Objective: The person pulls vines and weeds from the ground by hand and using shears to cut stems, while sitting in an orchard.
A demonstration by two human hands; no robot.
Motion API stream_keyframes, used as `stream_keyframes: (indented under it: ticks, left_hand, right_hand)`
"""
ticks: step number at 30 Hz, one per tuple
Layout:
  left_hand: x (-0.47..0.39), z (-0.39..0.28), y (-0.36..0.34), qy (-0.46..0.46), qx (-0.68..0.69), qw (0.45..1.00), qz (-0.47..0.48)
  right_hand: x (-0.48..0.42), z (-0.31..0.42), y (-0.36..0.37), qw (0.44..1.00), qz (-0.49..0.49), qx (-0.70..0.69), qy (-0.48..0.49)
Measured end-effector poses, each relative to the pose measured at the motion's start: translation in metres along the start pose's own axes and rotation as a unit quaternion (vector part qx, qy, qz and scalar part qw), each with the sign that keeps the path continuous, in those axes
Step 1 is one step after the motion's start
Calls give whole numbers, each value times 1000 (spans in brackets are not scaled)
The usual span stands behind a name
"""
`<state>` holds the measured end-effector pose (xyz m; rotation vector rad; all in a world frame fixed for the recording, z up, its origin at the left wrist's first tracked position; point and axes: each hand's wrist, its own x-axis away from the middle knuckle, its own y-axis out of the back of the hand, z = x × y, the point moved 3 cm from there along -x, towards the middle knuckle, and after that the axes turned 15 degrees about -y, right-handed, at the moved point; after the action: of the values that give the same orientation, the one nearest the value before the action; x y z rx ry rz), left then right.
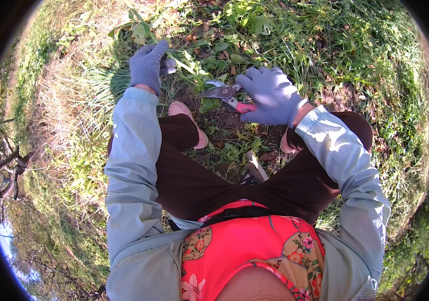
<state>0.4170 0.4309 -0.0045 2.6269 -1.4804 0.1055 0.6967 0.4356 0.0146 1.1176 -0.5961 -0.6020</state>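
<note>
My left hand [150, 67], in a grey knitted glove, is closed on a green plant stem [182, 66] that runs from the upper left down towards the ground between my hands. My right hand [269, 96], gloved alike, grips pruning shears [220, 92] with a pinkish-red handle. The shears' blades stand apart and point left, close to the lower part of the stem. Whether the stem lies between the blades I cannot tell. Broad green leaves [210, 104] show just below the blades.
Grass and leafy weeds [312, 49] surround me, with dry straw-like grass [60, 90] at the left. My pink shoes [188, 120] rest on the soil below my hands. A piece of wood [256, 167] lies between my legs. Bare branches [7, 169] show at the far left.
</note>
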Motion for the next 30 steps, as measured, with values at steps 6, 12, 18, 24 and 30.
stream_keyframes:
  ticks: [6, 12, 18, 24, 30]
  left_hand:
    - [6, -4, -7, 11, 14, 1000, 2]
    - [10, -6, -9, -2, 25, 1000, -2]
    - [1, 8, -2, -12, 8, 1000, 15]
    - [10, 7, -17, 6, 6, 999, 40]
    - [8, 7, -15, 10, -18, 998, 54]
  right_hand:
    - [1, -1, -6, 995, 83, -34, -35]
    - [2, -3, -9, 998, 59, -23, -23]
    - [1, -2, 0, 997, 41, -28, -63]
    - [3, -3, 0, 995, 47, -67, -50]
    - [3, -3, 2, 995, 53, -57, -57]
